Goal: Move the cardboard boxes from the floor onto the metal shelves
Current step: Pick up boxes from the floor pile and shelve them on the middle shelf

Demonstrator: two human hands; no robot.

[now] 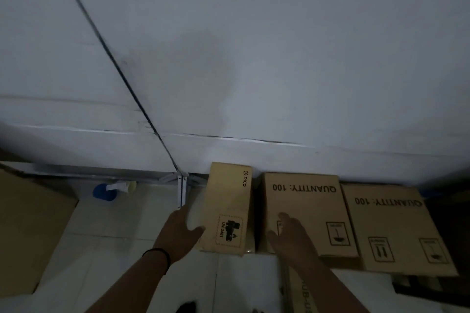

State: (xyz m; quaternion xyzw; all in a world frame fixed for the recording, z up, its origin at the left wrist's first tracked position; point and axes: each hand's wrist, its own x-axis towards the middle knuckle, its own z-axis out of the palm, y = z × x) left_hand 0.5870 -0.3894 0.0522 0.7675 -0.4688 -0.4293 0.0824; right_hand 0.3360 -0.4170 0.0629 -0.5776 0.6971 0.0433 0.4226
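Three cardboard boxes stand in a row against the white wall. The narrow PICO box [229, 201] is on the left, a "QUANTITY: 100" box [310, 203] is in the middle and a second one [399, 229] is on the right. My left hand [178, 231] lies open beside the narrow box, with its thumb touching the box's left side. My right hand [292, 239] rests flat on the front of the middle box, its thumb pointing at the gap between the two boxes. The surface under the boxes is hidden.
A large cardboard box [30, 231] fills the lower left. A white metal shelf post [182, 192] stands just left of the narrow box, with a blue object [104, 192] on the pale tiled floor beyond it. Another box edge [305, 292] shows below my right arm.
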